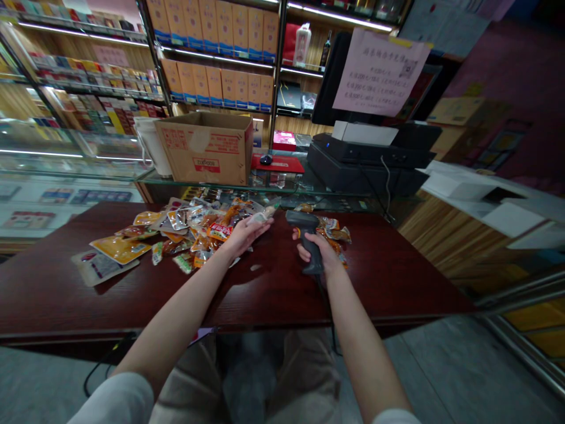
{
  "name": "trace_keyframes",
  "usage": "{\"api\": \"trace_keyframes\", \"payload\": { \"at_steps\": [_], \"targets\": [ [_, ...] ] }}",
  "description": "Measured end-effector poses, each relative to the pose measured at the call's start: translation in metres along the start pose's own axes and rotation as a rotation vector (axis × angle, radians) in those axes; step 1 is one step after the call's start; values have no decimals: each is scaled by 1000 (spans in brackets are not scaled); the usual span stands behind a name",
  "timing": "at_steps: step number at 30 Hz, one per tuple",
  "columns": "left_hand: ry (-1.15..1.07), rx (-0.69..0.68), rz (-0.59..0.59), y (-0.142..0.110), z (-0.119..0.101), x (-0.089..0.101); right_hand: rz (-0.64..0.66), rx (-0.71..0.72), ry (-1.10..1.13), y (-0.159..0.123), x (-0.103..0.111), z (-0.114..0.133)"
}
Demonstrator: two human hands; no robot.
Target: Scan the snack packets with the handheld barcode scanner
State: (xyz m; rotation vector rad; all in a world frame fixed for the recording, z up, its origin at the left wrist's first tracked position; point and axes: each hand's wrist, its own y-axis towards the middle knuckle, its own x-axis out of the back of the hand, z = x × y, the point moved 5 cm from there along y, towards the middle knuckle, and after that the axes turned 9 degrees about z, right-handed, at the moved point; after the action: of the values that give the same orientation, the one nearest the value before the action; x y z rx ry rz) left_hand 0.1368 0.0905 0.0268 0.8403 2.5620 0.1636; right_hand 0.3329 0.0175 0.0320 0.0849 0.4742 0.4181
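Note:
My right hand (324, 247) is wrapped round the grip of a dark grey barcode scanner (312, 241), its head turned to the left and a cable running down off the table. At the right edge of a heap, my left hand (247, 234) holds a small clear snack packet (261, 217) with pale contents. Heaped to its left are several packaged snacks (200, 227), orange, red and silver, some see-through with brown food inside. Behind the scanner lies a smaller group of snack packets (333, 231), partly hidden by my right hand.
The dark red wooden table (273, 300) meets a glass counter behind. On that counter stand an open cardboard box (207, 150), a white jug (152, 144), a black mouse (266, 159) and a black till (371, 162) under a monitor with a paper notice (379, 70). Stocked shelves rise beyond.

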Motion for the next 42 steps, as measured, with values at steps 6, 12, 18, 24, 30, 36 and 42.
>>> {"api": "trace_keyframes", "payload": {
  "at_steps": [6,12,18,24,30,36,42],
  "targets": [
    [440,21,-184,3,0,11,19,4,4,-1,-1,1],
    [1016,-177,-423,-10,-26,8,67,0,1,-2,-7,0],
    [1300,-268,-456,-14,-32,-1,108,26,-65,-3,-16,0],
    [1411,-249,-444,-12,-24,-2,131,31,-106,-4,-18,-3],
    [1406,-212,-456,-10,-21,1,139,28,-75,-2,-21,-3],
    [1406,-193,-442,-10,-20,0,132,19,-77,-2,-22,-2],
    [1364,-276,-472,-9,-25,2,95,62,-123,-5,-17,2]
  ]
}}
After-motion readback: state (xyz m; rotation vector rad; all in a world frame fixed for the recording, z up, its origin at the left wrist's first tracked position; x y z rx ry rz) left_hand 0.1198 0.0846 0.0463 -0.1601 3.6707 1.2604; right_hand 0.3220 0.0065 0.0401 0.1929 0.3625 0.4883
